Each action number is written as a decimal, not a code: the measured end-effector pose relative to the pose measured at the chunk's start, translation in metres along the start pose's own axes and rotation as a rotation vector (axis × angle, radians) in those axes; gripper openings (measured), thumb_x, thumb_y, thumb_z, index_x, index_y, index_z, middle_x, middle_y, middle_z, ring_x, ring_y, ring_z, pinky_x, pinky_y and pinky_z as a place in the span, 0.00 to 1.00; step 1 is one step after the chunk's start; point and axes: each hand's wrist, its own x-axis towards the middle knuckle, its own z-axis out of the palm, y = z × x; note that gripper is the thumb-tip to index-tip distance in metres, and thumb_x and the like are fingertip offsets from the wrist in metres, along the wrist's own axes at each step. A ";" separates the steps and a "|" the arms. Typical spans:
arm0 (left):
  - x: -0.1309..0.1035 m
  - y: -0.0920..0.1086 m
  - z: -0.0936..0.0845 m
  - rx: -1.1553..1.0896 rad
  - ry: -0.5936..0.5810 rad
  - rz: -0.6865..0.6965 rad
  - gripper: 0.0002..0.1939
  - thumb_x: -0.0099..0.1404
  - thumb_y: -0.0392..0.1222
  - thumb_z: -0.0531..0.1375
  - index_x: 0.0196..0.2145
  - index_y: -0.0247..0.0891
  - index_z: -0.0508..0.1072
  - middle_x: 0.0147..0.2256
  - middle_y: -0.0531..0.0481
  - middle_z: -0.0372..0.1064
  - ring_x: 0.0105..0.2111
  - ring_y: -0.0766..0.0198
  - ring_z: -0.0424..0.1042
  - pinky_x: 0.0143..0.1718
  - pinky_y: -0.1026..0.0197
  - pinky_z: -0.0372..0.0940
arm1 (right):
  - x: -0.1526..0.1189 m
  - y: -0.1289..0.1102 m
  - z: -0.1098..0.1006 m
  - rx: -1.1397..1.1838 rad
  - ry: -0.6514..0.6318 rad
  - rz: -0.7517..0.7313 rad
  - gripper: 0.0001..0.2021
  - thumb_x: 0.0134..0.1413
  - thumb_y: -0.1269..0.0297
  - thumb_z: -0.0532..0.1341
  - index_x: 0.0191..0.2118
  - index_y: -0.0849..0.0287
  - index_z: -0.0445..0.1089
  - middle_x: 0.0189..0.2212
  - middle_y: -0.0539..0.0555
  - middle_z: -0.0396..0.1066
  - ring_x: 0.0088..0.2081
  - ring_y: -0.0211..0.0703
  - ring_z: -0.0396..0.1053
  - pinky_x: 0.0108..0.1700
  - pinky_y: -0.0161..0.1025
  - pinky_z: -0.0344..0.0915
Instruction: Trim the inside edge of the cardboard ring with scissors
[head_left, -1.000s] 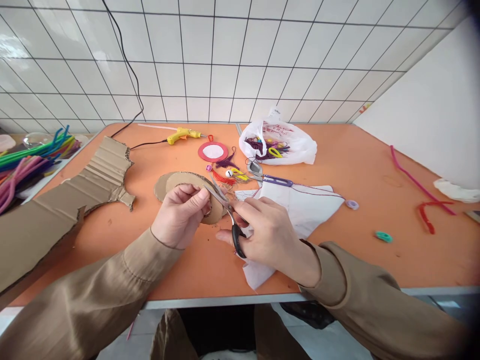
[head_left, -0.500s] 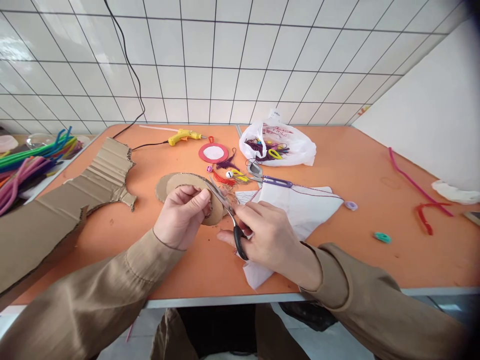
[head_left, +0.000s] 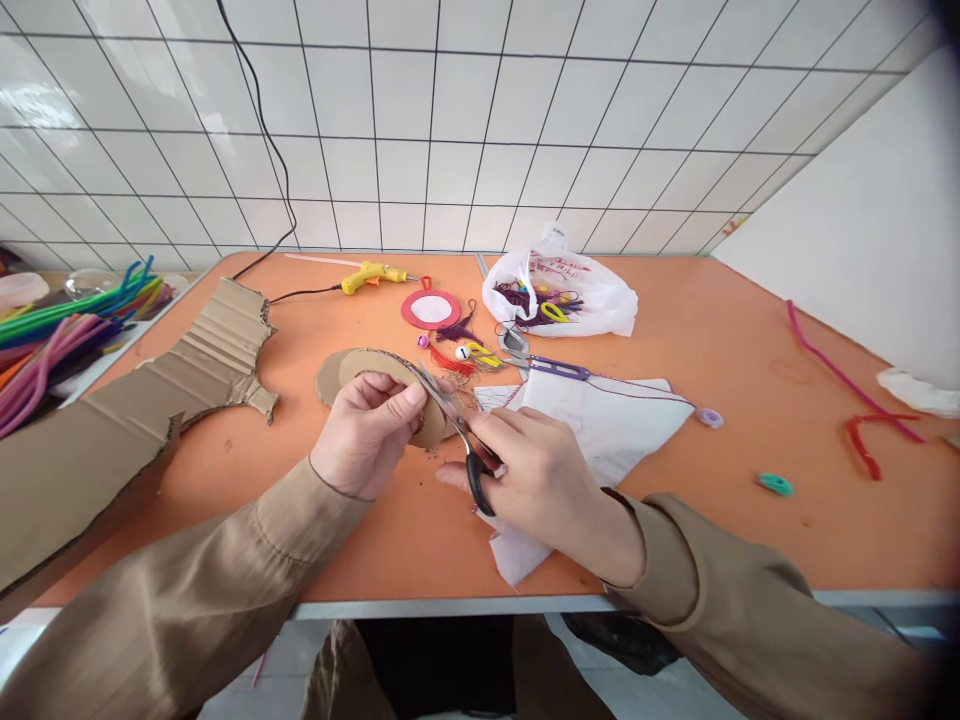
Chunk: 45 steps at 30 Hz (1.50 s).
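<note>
My left hand (head_left: 373, 425) pinches a round piece of brown cardboard (head_left: 373, 361) between thumb and fingers. Another cardboard round (head_left: 328, 378) shows behind it on the left, and part of a cardboard edge (head_left: 431, 428) below on the right. My right hand (head_left: 536, 470) is closed around the black handles of a pair of scissors (head_left: 478, 484). The scissors' blades are a little apart and lie at the cardboard's right edge, close to my left thumb. White cloth (head_left: 622, 430) with dark red stitching lies beneath and beyond my right hand.
Behind the hands lie a yellow glue gun (head_left: 373, 277), a red-rimmed disc (head_left: 430, 309), purple-handled scissors (head_left: 559, 368) and a white plastic bag (head_left: 600, 300) of trimmings. Large cut cardboard (head_left: 97, 440) covers the left side; pipe cleaners (head_left: 855, 375) lie at right.
The whole view has shifted slightly. Both hands keep their grips on the cardboard and the scissors, with hardly any movement of the blades along the edge.
</note>
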 end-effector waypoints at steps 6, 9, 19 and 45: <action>0.001 0.000 -0.002 0.088 -0.059 0.012 0.20 0.42 0.46 0.80 0.27 0.33 0.80 0.26 0.48 0.77 0.24 0.66 0.71 0.27 0.62 0.65 | -0.001 0.002 0.000 0.040 -0.013 0.030 0.17 0.60 0.52 0.65 0.28 0.57 0.64 0.19 0.46 0.62 0.22 0.38 0.58 0.28 0.36 0.55; 0.000 0.000 0.000 0.121 -0.126 -0.008 0.19 0.44 0.48 0.80 0.27 0.32 0.81 0.29 0.42 0.79 0.28 0.61 0.75 0.30 0.60 0.68 | -0.001 0.002 0.000 0.054 -0.017 0.033 0.18 0.60 0.51 0.65 0.27 0.56 0.64 0.20 0.46 0.63 0.22 0.37 0.58 0.28 0.36 0.55; -0.001 0.000 -0.001 0.156 -0.101 0.024 0.18 0.44 0.49 0.79 0.27 0.35 0.81 0.28 0.45 0.79 0.26 0.61 0.74 0.27 0.60 0.67 | -0.002 0.001 -0.002 -0.048 0.021 -0.028 0.17 0.65 0.52 0.62 0.30 0.59 0.69 0.19 0.48 0.63 0.22 0.38 0.58 0.28 0.36 0.55; 0.005 -0.001 -0.005 0.153 -0.221 0.083 0.15 0.49 0.49 0.78 0.28 0.37 0.83 0.30 0.45 0.81 0.28 0.63 0.75 0.31 0.62 0.68 | -0.002 0.004 -0.002 -0.054 -0.001 -0.030 0.17 0.63 0.49 0.62 0.31 0.59 0.69 0.20 0.48 0.64 0.22 0.39 0.57 0.29 0.38 0.56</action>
